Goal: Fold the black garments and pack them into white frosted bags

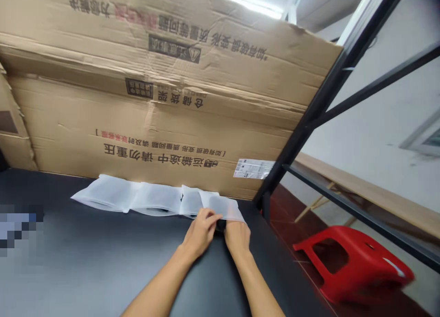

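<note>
A row of white translucent pouches [156,198] lies along the back of the dark table, against the cardboard. My left hand [202,230] pinches the front edge of the rightmost pouch [225,208] between thumb and fingers. My right hand [237,234] reaches in under the film of that same pouch, and its fingers are covered. A small black item [220,225] shows between my two hands; most of it is hidden.
Printed cardboard [165,119] stands behind the dark table [103,262]. A black metal frame [309,119] rises at the right edge. Beyond it a red plastic stool [360,262] is on the floor near a wooden bench [371,193]. A pixelated patch covers the left edge.
</note>
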Motion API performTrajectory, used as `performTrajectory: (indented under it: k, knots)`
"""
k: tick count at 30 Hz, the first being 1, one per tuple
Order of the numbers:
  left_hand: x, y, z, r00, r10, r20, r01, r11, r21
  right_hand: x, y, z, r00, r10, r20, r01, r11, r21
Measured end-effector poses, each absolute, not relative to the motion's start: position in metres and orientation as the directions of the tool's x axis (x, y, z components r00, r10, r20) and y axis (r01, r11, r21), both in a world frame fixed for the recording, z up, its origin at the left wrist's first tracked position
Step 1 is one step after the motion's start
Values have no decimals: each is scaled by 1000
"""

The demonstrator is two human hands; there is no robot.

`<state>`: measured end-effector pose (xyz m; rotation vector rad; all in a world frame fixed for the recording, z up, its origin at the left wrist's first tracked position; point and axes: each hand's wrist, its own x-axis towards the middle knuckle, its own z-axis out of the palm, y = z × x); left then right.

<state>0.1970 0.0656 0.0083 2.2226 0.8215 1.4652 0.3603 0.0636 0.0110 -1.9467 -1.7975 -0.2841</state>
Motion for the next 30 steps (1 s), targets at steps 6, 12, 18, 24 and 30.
performTrajectory:
  k: [6,12,18,24,30]
  knots:
    - [196,73,3,289,650,703,234,-760,606,353,61,14,-109,897,428,946,227,-234]
    - [196,78,3,266,663,700,219,-748,626,356,60,9,-109,907,408,941,226,-252]
    - [199,73,4,359,624,694,194,-777,599,359,70,14,14,892,451,967,102,-232]
    - [198,74,-2,243,709,662,293,-705,646,359,77,4,107,872,477,969,15,-247]
    - [181,57,2,189,739,646,407,-658,633,363,74,11,106,828,551,952,75,-296]
